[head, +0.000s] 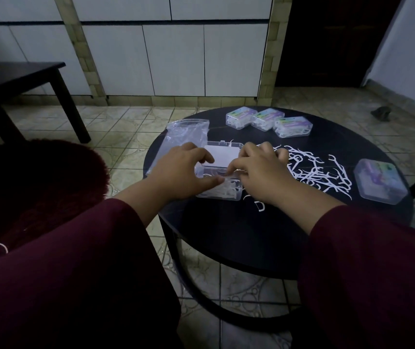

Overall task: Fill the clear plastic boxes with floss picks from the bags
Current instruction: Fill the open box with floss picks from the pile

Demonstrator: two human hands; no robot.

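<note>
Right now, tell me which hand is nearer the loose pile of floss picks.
Right. The right hand sits directly beside the loose pile of floss picks, fingers at its edge. The left hand is across the open box, farther away.

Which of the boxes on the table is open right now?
The box between the hands, lid tipped back, picks inside. The three at the far edge and the one at the right are shut.
</note>
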